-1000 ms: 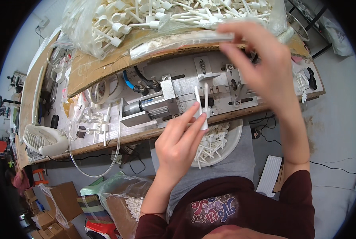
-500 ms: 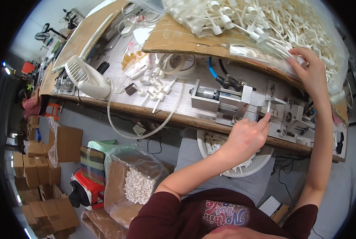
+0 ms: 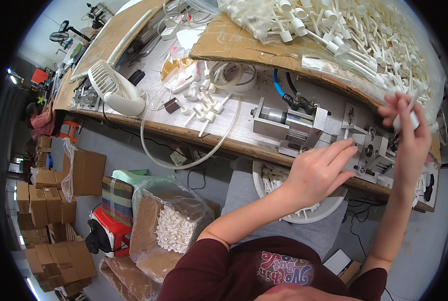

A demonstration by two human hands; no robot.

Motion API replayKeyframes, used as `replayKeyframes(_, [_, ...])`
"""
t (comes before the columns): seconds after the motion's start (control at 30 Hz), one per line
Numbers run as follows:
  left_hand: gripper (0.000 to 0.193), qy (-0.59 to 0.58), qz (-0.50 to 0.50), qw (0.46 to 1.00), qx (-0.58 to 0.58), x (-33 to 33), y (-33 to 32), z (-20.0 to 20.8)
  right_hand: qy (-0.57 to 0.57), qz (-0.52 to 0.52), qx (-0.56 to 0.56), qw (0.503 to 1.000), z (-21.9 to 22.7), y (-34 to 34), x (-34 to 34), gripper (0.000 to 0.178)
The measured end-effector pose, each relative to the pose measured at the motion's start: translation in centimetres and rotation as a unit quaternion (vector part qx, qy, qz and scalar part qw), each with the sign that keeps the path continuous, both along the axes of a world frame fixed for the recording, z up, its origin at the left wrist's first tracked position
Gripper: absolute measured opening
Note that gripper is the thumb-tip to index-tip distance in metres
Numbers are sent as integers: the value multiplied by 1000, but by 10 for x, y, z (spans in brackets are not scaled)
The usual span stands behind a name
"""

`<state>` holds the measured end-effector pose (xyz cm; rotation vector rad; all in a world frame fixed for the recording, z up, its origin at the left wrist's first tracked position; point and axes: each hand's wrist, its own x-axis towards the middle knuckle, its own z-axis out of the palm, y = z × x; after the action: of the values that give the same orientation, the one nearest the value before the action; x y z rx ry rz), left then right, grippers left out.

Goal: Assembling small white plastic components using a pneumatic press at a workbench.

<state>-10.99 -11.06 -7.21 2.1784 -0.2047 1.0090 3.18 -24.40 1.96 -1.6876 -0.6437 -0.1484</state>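
White cup-ended stick (image 3: pixel 409 121): right of the metal fixture (image 3: pixel 314 129), grasped by my right hand (image 3: pixel 413 136); I judge it light, stiff, best held mid-stem. Left hand (image 3: pixel 315 173): at the fixture's front, finger grip indeterminate.

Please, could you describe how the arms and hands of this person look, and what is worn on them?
Both arms wear short, dark maroon sleeves, part of a T-shirt with pink, blue and white lettering on it. The forearms are uncovered. The left grip and the right grip are bare human hands; no glove, watch or bracelet is visible.
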Motion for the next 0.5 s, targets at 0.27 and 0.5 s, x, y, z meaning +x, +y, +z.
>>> replayKeyframes(0.27, [35,-105,-18,994,22,5,-1,11,264,76,107,955,-60,5,-88,32])
replayKeyframes(0.5, [33,51,-54,997,-21,-10,9,4,158,33,114,980,-69,-29,-77,28])
